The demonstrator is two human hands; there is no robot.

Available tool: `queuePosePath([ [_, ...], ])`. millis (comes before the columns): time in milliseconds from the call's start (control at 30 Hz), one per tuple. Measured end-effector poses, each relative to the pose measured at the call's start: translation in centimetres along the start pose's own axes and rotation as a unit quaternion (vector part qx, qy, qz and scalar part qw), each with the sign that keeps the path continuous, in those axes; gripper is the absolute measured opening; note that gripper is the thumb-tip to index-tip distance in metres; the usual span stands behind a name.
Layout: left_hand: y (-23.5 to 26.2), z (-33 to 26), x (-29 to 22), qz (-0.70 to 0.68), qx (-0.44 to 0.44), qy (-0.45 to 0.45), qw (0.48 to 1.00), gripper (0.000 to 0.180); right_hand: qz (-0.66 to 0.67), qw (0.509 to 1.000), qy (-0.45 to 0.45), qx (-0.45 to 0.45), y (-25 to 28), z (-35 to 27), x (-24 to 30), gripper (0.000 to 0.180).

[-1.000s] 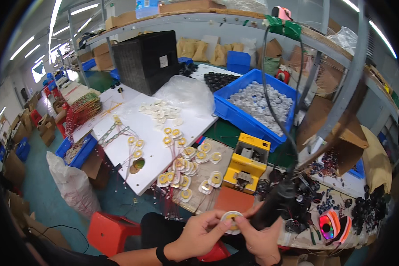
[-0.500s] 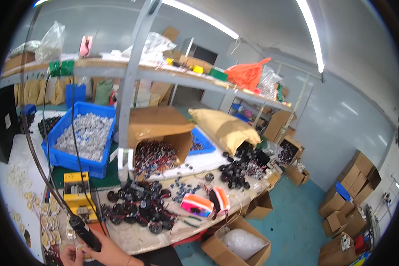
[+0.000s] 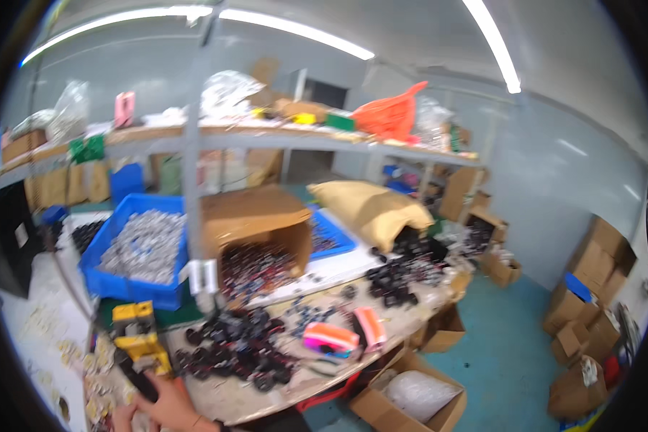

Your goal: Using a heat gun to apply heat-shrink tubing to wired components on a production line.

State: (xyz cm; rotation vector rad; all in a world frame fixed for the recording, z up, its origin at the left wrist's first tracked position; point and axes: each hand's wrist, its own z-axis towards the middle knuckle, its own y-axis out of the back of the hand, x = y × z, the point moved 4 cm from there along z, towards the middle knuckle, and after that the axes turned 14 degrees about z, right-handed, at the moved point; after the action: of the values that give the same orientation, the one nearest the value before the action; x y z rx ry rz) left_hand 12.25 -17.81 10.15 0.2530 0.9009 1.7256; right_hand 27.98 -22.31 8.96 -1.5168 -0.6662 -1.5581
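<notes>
At the lower left edge, my right hand is wrapped round a black cylindrical power tool on a cable, which looks like an electric screwdriver. My left hand is close beside it, fingers drawn together and partly cut off by the frame. Blur hides what the left fingers hold. Small white and yellowish round parts lie on the bench next to the hands. A yellow metal fixture stands just beyond the tool. To the right is a heap of black wheel-like parts with wires.
A blue bin of whitish parts and a tipped cardboard box of small wired parts stand behind. Orange-and-pink objects and pliers lie rightward. A shelf post rises mid-bench. An open carton sits below the bench edge.
The whole view has shifted and blurred with head motion, so bench things sit lower and slightly rightward. My right hand still grips the tool, and both hands stay close together.
</notes>
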Motion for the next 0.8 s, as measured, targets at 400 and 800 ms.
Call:
queuePosePath([
  [400,-5.7,-0.4,3.0,0.049,-0.065,0.048,0.996,0.048,0.024,0.993,0.03,-0.113,1.2,2.8,-3.9,0.031],
  [800,-2.5,0.2,3.2,0.034,-0.035,-0.066,0.997,0.029,0.045,0.998,-0.05,0.004,1.4,1.9,-1.8,0.03],
])
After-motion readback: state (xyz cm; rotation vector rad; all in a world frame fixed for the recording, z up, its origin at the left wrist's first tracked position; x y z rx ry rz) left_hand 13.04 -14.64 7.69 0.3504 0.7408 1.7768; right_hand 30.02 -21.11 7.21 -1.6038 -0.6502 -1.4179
